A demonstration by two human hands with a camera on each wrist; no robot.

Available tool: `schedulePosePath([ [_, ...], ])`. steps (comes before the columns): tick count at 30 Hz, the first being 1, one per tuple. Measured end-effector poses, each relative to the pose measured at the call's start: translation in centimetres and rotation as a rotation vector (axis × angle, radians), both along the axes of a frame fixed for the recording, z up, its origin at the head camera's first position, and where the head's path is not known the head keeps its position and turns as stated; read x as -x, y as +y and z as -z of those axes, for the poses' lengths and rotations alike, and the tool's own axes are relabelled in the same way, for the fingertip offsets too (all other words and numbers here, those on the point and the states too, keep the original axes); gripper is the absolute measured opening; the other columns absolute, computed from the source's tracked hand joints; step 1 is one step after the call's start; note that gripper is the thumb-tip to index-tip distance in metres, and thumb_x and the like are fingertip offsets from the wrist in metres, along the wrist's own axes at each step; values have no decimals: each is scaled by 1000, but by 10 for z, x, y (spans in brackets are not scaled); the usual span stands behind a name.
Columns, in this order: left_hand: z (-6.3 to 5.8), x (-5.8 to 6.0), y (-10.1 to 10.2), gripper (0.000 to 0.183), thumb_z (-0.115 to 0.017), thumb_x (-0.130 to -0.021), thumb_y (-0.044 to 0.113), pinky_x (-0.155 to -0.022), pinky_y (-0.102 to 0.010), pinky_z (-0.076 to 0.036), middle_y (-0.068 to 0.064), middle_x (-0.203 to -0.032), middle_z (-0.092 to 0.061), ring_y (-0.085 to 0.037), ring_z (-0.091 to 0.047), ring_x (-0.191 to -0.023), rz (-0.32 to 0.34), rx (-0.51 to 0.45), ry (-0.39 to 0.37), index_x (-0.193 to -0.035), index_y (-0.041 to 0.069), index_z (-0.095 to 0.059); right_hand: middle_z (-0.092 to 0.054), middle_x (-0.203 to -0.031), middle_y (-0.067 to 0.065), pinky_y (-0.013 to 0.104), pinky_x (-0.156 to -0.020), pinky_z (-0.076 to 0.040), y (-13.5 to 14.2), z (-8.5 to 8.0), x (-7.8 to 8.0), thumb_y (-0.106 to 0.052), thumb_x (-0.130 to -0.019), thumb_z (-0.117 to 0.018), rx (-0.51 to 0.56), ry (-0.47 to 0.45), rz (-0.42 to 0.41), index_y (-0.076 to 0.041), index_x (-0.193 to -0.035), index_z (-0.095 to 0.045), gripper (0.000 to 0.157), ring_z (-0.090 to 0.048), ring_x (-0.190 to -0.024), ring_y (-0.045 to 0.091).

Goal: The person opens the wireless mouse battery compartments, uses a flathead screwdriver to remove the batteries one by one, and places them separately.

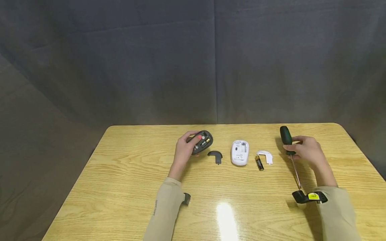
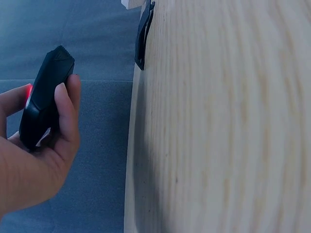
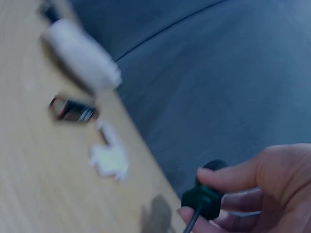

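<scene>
My left hand (image 1: 183, 149) grips a black computer mouse (image 1: 205, 143) by its sides, raised over the table with its underside up. A battery (image 1: 204, 143) shows in the mouse's uncovered compartment, and red light glows on a finger by the mouse. On the right, my right hand (image 1: 309, 150) pinches a screwdriver (image 3: 203, 200) by its dark green handle, its metal shaft (image 1: 296, 170) pointing back towards me. Between the hands lie a black battery cover (image 1: 217, 156), a white mouse (image 1: 239, 157) with its compartment uncovered, a loose battery (image 1: 259, 163) and a white battery cover (image 1: 267, 156).
The wooden table (image 1: 120, 174) has rounded far corners, with a dark cloth (image 1: 163, 67) hanging behind it. A black wrist mount (image 1: 310, 196) sits at the right sleeve, and another mount (image 1: 187, 199) at the left one.
</scene>
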State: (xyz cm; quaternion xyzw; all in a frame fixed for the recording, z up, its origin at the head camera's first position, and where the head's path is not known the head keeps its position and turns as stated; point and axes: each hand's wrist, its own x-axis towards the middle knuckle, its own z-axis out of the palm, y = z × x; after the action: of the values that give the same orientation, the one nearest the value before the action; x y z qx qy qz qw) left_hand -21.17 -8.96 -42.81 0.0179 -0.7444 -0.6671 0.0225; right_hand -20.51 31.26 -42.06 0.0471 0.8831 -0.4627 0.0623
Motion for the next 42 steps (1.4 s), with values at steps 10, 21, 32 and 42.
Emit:
schedulePosePath([
  [10, 0, 1, 1, 35, -67, -99, 17, -61, -40, -64, -23, -110, -70, -23, -69, -81, 9, -14, -8, -131, 3, -68, -69, -93, -4, 27, -72, -62, 2, -23, -5, -5, -99, -70, 667, 74, 81, 1, -119, -64, 22, -73, -79, 8],
  [21, 3, 1, 2, 33, -67, -99, 17, -54, -28, -60, -23, -107, -70, -21, -68, -78, 16, -17, -1, -129, 2, -68, -77, -97, 13, 40, -77, -64, -9, -40, -2, 11, -101, -56, 1338, 113, 32, 0, -103, -76, 23, -77, -88, 22],
  [32, 2, 0, 4, 33, -67, -99, 17, -57, -36, -62, -24, -109, -70, -22, -69, -79, 26, -16, 3, -128, 1, -68, -66, -120, 28, 56, -88, -59, -40, -49, 5, 18, -102, -44, 1775, 118, -60, 13, -124, -60, 28, -68, -114, 42],
  [42, 2, 0, 4, 35, -66, -99, 17, -55, -30, -61, -24, -114, -70, -24, -69, -83, 7, -38, -6, -130, 2, -68, -55, -130, 34, 62, -97, -51, -68, -52, 7, 15, -104, -40, 1974, 76, -154, 15, -135, -50, 33, -60, -118, 56],
])
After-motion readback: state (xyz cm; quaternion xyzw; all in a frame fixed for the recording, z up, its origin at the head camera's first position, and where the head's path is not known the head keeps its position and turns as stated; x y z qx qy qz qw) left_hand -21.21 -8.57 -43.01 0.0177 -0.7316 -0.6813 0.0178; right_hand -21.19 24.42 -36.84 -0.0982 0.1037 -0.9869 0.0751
